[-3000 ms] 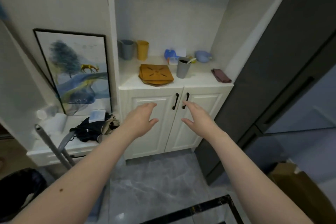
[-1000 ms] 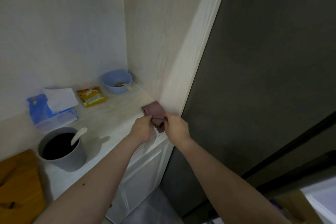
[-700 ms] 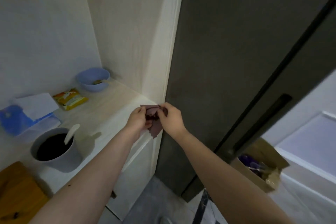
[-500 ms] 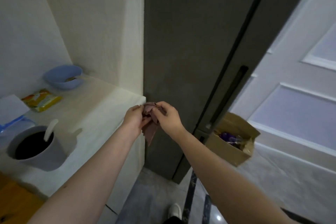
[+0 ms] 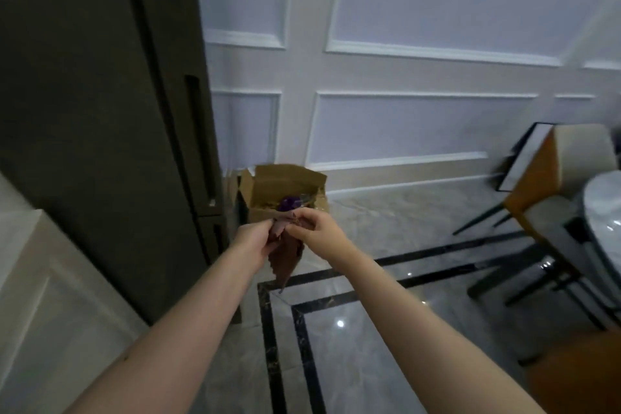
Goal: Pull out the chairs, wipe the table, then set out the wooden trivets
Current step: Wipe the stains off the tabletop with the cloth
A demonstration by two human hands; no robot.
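Turned away from the white cupboard [image 5: 40,296] since half a second ago, with the blue bowl and grey cup gone from sight and the room now ahead. Brown cloth [image 5: 285,255] up in the air in front of the body, top edge bunched, rest hanging down in a point. Pinched at the top by the left hand [image 5: 253,242] and by the right hand [image 5: 317,228], one on each side, close together. Just behind, an open cardboard box [image 5: 285,188] on the shiny floor [image 5: 353,346] by the dark tall door [image 5: 100,111]. Far right, a chair [image 5: 554,191] and the round edge of the table [image 5: 603,228].
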